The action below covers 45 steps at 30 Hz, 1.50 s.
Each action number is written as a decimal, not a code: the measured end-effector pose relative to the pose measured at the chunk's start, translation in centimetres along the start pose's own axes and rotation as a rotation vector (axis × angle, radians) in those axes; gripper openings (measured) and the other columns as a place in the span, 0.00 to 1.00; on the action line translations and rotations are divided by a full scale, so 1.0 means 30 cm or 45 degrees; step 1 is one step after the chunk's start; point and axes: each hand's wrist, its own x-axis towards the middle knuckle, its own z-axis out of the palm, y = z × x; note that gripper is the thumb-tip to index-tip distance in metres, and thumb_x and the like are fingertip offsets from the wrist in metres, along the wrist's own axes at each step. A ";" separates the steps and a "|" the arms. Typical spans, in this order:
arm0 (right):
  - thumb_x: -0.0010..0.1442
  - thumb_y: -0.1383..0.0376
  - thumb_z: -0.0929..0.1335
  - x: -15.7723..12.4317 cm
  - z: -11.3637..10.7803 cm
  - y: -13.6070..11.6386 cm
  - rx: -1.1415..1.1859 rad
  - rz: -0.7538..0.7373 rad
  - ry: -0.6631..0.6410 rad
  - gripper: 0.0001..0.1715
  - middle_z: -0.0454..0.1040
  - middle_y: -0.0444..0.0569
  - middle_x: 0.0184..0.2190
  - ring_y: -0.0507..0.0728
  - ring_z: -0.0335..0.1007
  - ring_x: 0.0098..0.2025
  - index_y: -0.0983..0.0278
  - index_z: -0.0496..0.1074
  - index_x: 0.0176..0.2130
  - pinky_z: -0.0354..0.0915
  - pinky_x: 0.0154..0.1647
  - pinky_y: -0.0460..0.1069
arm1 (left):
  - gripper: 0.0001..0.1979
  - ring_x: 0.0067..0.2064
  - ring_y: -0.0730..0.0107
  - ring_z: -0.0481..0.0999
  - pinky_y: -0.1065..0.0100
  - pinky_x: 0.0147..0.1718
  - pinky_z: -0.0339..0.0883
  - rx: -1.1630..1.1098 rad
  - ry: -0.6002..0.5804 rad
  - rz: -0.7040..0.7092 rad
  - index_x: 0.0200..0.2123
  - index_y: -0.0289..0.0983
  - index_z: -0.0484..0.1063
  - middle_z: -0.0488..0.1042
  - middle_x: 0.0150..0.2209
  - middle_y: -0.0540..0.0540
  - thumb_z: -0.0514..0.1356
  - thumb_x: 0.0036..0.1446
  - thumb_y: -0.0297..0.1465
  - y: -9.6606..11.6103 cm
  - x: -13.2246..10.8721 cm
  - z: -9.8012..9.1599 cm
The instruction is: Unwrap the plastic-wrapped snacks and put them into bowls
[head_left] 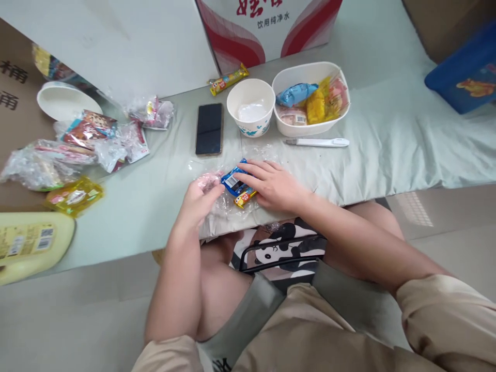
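A blue snack packet [233,181] with a barcode lies on a crumpled clear plastic bag [226,204] near the table's front edge. Just in front of it is a small yellow snack bar [245,197]. My left hand [199,199] is closed on the left side of the clear bag, its thumb close to the blue packet. Over the packet's right part rests my right hand [273,185], fingers stretched out and tips touching the packet. The right palm partly covers the yellow bar's end.
Behind the hands stand a phone [210,129], a paper cup [251,129], a white tub [312,129] of snacks and a white utility knife [318,142]. Wrapped snacks [87,137] pile at left, beside a yellow bottle [34,243]. A carton [271,31] stands behind; a blue container [461,77] is right.
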 end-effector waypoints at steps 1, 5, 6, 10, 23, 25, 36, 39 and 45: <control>0.60 0.73 0.66 0.007 -0.003 0.002 0.057 0.025 -0.010 0.42 0.62 0.54 0.72 0.67 0.58 0.72 0.59 0.61 0.70 0.61 0.67 0.63 | 0.15 0.45 0.57 0.80 0.62 0.38 0.76 -0.171 -0.064 -0.034 0.25 0.39 0.65 0.80 0.40 0.44 0.69 0.41 0.36 0.018 -0.009 0.013; 0.57 0.70 0.69 0.008 -0.021 0.026 0.350 0.092 0.025 0.47 0.64 0.58 0.70 0.67 0.66 0.66 0.60 0.56 0.72 0.68 0.61 0.61 | 0.19 0.45 0.54 0.83 0.63 0.30 0.77 -0.580 -0.153 -0.178 0.26 0.40 0.60 0.80 0.49 0.41 0.69 0.38 0.35 0.082 -0.023 0.047; 0.56 0.69 0.69 0.004 -0.024 0.033 0.425 0.093 0.042 0.47 0.66 0.59 0.68 0.67 0.68 0.64 0.62 0.57 0.71 0.69 0.60 0.61 | 0.19 0.44 0.54 0.83 0.65 0.27 0.75 -0.610 -0.104 -0.202 0.27 0.40 0.60 0.81 0.49 0.41 0.69 0.38 0.35 0.088 -0.017 0.051; 0.59 0.63 0.69 -0.028 -0.014 0.057 0.590 0.158 0.166 0.39 0.71 0.59 0.60 0.66 0.71 0.60 0.62 0.61 0.67 0.69 0.61 0.62 | 0.15 0.34 0.62 0.83 0.75 0.13 0.55 -0.612 0.160 -0.241 0.28 0.41 0.59 0.82 0.41 0.42 0.64 0.40 0.35 0.070 0.039 0.050; 0.54 0.46 0.77 0.048 -0.426 0.285 -0.244 0.828 0.274 0.48 0.69 0.71 0.60 0.75 0.69 0.59 0.70 0.67 0.63 0.66 0.52 0.66 | 0.13 0.25 0.71 0.77 0.75 0.14 0.42 -0.629 0.244 -0.296 0.27 0.40 0.61 0.79 0.31 0.45 0.62 0.39 0.34 0.062 0.054 0.017; 0.55 0.47 0.77 0.057 -0.441 0.258 -0.312 0.852 0.212 0.42 0.72 0.70 0.58 0.75 0.70 0.56 0.70 0.71 0.58 0.67 0.51 0.66 | 0.13 0.25 0.71 0.77 0.74 0.15 0.42 -0.478 0.186 -0.304 0.29 0.40 0.62 0.78 0.31 0.45 0.64 0.42 0.35 0.058 0.050 0.008; 0.56 0.72 0.64 -0.072 0.025 0.013 0.083 0.001 -0.092 0.40 0.67 0.59 0.68 0.67 0.62 0.70 0.65 0.65 0.67 0.61 0.69 0.67 | 0.41 0.46 0.55 0.79 0.56 0.47 0.74 0.522 0.802 0.173 0.58 0.41 0.68 0.75 0.49 0.41 0.76 0.39 0.31 -0.060 0.016 -0.168; 0.55 0.72 0.65 -0.094 0.002 0.032 0.030 0.060 -0.110 0.41 0.63 0.59 0.71 0.69 0.55 0.74 0.65 0.66 0.67 0.56 0.71 0.70 | 0.21 0.52 0.55 0.77 0.54 0.57 0.71 0.603 0.534 0.541 0.47 0.43 0.75 0.76 0.50 0.43 0.71 0.48 0.27 -0.019 -0.019 -0.127; 0.65 0.59 0.67 -0.086 -0.024 0.050 0.020 0.132 -0.015 0.23 0.73 0.60 0.62 0.69 0.68 0.65 0.64 0.74 0.57 0.63 0.66 0.68 | 0.25 0.71 0.47 0.63 0.42 0.71 0.53 0.860 -0.344 0.543 0.55 0.42 0.76 0.73 0.64 0.41 0.71 0.53 0.33 -0.016 0.003 -0.030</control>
